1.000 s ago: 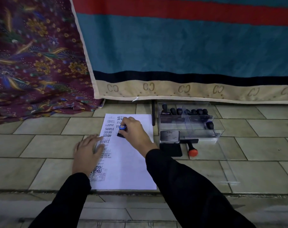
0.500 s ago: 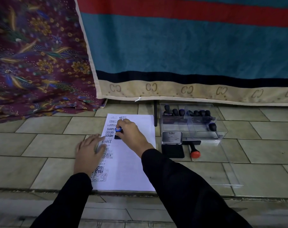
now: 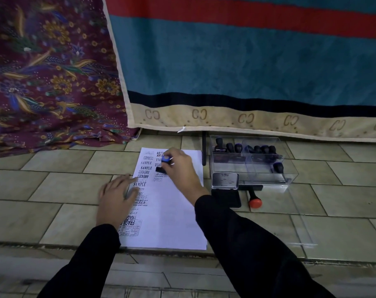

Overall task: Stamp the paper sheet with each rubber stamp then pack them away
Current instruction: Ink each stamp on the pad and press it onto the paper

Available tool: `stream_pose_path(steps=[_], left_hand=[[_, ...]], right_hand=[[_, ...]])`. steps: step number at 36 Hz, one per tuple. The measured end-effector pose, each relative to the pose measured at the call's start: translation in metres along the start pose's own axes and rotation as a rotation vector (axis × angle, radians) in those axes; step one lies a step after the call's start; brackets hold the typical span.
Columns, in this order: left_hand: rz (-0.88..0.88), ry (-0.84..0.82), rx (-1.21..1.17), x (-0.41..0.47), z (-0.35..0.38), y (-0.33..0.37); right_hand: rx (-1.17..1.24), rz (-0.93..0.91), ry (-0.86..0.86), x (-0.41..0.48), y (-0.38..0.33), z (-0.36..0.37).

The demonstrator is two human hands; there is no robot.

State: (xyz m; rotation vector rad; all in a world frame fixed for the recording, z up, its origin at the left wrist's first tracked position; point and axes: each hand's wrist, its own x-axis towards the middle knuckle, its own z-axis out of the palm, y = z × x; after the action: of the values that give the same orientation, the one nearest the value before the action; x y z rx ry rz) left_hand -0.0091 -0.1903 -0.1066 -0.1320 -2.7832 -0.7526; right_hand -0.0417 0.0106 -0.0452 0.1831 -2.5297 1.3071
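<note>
One blue-capped stamp (image 3: 165, 163) stands on the paper sheet (image 3: 172, 211), pinched by your right hand (image 3: 181, 168); your left hand (image 3: 116, 198) presses flat on the sheet's left edge. Eight stamps (image 3: 258, 149) sit in the clear box (image 3: 268, 178), one red-handled stamp (image 3: 255, 202) outside.

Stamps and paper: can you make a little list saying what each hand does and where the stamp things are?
left hand: flat on the paper sheet, holding it down
right hand: grips the blue-topped stamp, base down on the sheet
clear box: right of the sheet, dark stamps inside
ink pad: open, in front of the box
red-handled stamp: lying on the floor beside the ink pad
</note>
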Motion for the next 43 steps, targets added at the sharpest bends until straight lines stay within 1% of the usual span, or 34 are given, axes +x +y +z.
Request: stream_pose_path(steps=[2,5,8,11,14,17,20,27,43], left_hand=[[0.002,-0.002,-0.002,0.000,0.000,0.000],[0.003,-0.002,-0.002,0.000,0.001,-0.001],[0.004,-0.003,-0.002,0.000,0.001,-0.002],[0.009,-0.006,-0.002,0.000,0.001,-0.003],[0.008,-0.002,-0.011,0.000,0.002,-0.003],[0.003,-0.005,-0.011,0.000,0.002,-0.003],[0.003,-0.002,-0.014,0.000,0.002,-0.002],[0.005,-0.002,-0.009,0.000,0.002,-0.002],[-0.009,0.001,-0.009,-0.001,0.004,-0.001]], right_hand=[[0.030,0.018,0.079,0.003,0.003,-0.017],[0.023,-0.026,0.196,0.001,0.009,-0.045],[0.044,-0.032,0.233,-0.009,0.015,-0.073],[0.017,-0.012,0.232,-0.030,0.025,-0.098],[-0.082,-0.047,0.228,-0.058,0.039,-0.119],[-0.169,-0.045,0.216,-0.083,0.051,-0.132],[-0.205,-0.050,0.175,-0.096,0.056,-0.136],[-0.214,-0.037,0.114,-0.101,0.059,-0.133],[-0.221,0.025,0.120,-0.103,0.057,-0.123]])
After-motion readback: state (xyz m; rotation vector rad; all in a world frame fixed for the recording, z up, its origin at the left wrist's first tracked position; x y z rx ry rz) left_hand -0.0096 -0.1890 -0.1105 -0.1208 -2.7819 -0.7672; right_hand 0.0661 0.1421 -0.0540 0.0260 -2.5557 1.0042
